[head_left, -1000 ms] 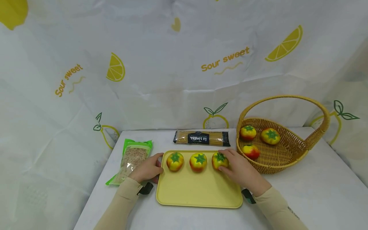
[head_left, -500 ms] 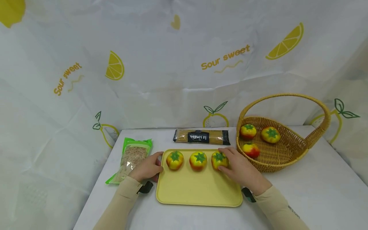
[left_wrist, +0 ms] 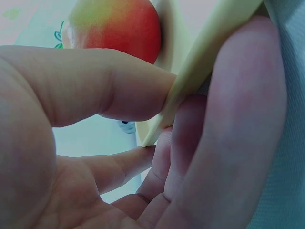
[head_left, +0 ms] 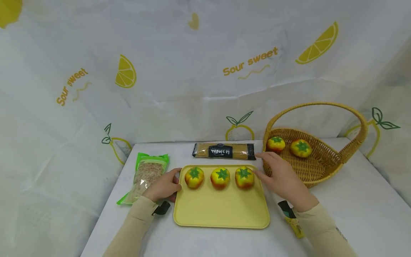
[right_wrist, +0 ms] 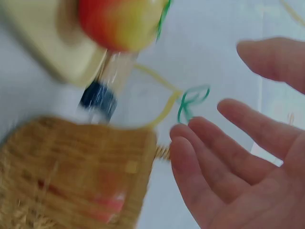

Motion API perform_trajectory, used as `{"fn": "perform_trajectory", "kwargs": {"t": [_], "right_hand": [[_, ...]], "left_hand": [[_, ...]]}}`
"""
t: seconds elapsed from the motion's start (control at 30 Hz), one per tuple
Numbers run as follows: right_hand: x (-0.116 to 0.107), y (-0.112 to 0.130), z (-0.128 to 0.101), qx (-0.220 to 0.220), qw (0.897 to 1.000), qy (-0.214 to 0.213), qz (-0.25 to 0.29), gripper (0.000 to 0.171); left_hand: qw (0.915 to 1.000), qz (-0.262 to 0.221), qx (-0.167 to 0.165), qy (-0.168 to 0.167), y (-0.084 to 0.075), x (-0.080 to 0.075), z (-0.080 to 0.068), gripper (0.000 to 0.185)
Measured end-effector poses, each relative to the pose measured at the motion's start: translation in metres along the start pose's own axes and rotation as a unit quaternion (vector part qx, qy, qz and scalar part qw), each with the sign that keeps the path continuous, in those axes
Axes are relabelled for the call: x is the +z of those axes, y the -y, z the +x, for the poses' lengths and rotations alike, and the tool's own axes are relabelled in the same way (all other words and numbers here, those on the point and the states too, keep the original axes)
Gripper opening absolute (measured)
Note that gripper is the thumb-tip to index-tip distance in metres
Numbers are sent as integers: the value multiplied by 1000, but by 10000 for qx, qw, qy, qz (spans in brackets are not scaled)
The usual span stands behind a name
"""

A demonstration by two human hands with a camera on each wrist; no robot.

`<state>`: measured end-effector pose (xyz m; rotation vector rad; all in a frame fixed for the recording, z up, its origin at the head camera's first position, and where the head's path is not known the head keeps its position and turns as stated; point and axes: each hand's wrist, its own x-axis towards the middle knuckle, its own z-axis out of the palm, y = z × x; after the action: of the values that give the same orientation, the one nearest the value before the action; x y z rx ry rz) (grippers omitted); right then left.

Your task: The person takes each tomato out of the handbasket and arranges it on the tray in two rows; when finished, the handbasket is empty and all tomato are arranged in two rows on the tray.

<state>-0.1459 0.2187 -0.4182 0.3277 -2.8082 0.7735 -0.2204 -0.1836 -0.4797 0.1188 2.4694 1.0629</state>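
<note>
On the white table we see a flat yellow plastic tray (head_left: 221,210) with three red-yellow toy tomatoes in a row. Our left hand (head_left: 162,186) pinches its left rim, thumb on top. Our right hand (head_left: 284,178) hovers spread, holding nothing, between the rightmost tomato (head_left: 244,177) and the woven wicker basket (head_left: 321,167).

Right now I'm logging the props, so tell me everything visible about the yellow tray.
The yellow tray is a flat rounded rectangle with a low raised rim, plastic-looking, lying level on the white table. Three tomatoes sit in a row along its far edge. The left hand pinches its left rim; the right hand hangs open beside its right corner.
</note>
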Motion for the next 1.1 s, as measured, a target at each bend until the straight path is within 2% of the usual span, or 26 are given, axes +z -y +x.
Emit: {"fn": "perform_trajectory", "kwargs": {"t": [0.2, 0.33, 0.5, 0.8, 1.1], "right_hand": [[-12, -27, 1, 617, 9972, -416, -67, 55], [-14, -42, 3, 1060, 9936, -382, -90, 59], [-13, -54, 4, 1467, 9889, -125, -172, 69], [-12, -66, 4, 1838, 9814, 397, -377, 90], [-11, -67, 3, 1878, 9798, 549, -411, 89]], "left_hand": [[10000, 0, -21, -11, 0, 0, -1, 72], [10000, -1, 1, -31, 0, 0, -1, 72], [10000, -1, 3, -18, -1, 0, -1, 72], [10000, -46, 46, 7, -4, 0, -2, 72], [10000, -7, 42, -8, -3, 0, -2, 71]]}}
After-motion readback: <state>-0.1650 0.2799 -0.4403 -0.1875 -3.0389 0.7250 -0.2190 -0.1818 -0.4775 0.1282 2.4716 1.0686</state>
